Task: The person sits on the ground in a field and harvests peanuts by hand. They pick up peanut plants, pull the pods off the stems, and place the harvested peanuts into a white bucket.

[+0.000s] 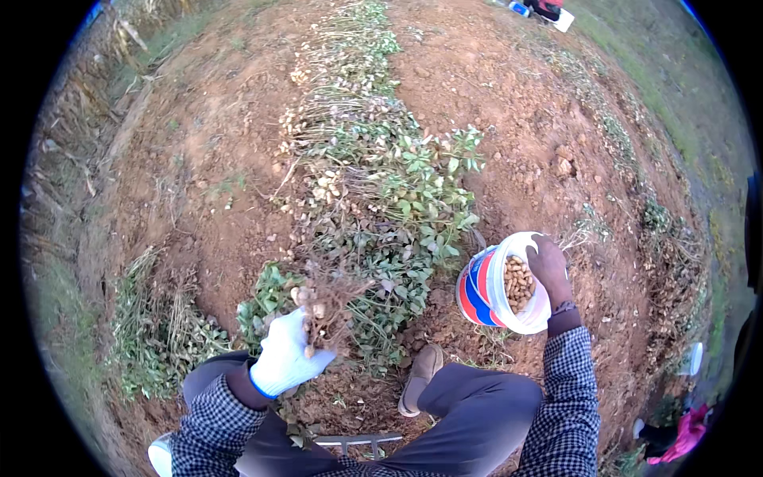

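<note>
In a white knit glove, my left hand (pixel 292 352) grips an uprooted peanut plant (pixel 331 310). Its tangled roots and several pods stick out past my fingers, and green leaves hang on the far side of the glove. My bare right hand (pixel 548 265) holds the rim of a white, red and blue plastic bucket (pixel 481 292), which tilts so that its mouth faces right. Shelled-on peanuts (pixel 518 283) lie inside it. Between and ahead of my hands runs a row of pulled peanut plants (pixel 381 238), with a cluster of pods (pixel 326 186) on its left side.
A pile of stripped-looking peanut stalks (pixel 167 325) lies to my left. My shoe (pixel 422 375) is planted beside the row. A person in pink (pixel 682 435) is at the lower right. Another white bucket (pixel 692 359) stands near the right edge. Dry stalks (pixel 77 131) border the far left.
</note>
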The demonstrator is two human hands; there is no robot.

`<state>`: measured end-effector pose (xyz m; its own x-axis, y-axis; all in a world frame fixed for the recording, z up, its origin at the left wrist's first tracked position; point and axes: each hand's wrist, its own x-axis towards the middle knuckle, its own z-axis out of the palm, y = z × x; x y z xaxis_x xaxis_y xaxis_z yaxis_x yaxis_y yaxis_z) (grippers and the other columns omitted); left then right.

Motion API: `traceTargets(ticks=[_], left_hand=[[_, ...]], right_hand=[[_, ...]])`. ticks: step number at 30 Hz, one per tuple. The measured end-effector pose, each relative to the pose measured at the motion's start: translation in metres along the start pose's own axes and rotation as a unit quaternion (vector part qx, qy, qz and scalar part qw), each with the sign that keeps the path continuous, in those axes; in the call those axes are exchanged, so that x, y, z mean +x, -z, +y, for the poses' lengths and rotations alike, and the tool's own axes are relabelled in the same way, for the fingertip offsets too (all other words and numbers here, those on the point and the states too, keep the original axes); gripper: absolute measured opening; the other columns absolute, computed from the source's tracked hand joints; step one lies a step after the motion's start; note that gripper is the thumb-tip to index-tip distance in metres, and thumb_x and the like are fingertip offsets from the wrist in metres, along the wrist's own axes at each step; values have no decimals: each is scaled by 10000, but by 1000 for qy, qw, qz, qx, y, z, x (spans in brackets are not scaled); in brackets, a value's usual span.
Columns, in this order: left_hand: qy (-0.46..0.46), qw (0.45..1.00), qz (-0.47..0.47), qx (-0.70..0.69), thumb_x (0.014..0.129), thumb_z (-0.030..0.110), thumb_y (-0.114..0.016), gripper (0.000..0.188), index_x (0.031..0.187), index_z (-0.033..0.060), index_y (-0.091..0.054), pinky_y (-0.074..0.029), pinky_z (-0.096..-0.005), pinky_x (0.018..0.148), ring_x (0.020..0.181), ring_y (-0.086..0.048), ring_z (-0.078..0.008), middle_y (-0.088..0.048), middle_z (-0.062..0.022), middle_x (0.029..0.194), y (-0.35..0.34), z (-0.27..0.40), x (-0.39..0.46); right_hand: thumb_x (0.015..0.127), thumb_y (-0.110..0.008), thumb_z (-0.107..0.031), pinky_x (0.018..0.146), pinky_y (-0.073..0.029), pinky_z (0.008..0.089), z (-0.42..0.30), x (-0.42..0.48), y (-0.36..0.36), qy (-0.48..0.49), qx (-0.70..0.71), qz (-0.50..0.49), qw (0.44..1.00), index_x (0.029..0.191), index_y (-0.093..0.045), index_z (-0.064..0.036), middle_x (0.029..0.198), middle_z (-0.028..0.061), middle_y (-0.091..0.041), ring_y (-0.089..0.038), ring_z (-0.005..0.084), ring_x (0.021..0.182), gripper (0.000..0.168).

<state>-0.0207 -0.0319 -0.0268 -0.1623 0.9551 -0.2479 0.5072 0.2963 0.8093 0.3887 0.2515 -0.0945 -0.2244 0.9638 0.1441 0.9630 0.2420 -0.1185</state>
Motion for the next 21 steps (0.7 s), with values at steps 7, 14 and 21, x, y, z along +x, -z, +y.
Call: traceTargets(ticks=[7, 14, 21], left_hand=[[-199, 934, 79, 286, 666, 257, -820, 533, 1069, 23, -561, -526, -418, 588, 744, -652, -322, -611, -131, 838, -15, 43, -4], [-295, 867, 126, 382, 778, 219, -705, 446, 1137, -3, -563, -478, -403, 510, 725, -638, -281, -598, -117, 829, -15, 37, -6], [-177, 912, 128, 346, 911, 273, -541, 228, 867, 69, -632, -543, -483, 521, 653, -662, -353, -640, -140, 740, -34, 8, -17]], right_hand=[[1001, -577, -70, 568, -495, 195, -130, -69, 116, 68, 529, -45, 845, 1192, -649, 11, 863, 34, -673, -601, 59, 661, 220], [962, -625, -201, 663, -542, 338, -268, -108, 166, 330, 282, -24, 900, 1262, -590, -24, 912, 140, -672, -672, 263, 740, 350], [943, -572, -510, 761, -525, 454, -297, -100, 84, 267, 204, -309, 890, 1185, -596, -37, 940, 209, -680, -657, 401, 862, 532]])
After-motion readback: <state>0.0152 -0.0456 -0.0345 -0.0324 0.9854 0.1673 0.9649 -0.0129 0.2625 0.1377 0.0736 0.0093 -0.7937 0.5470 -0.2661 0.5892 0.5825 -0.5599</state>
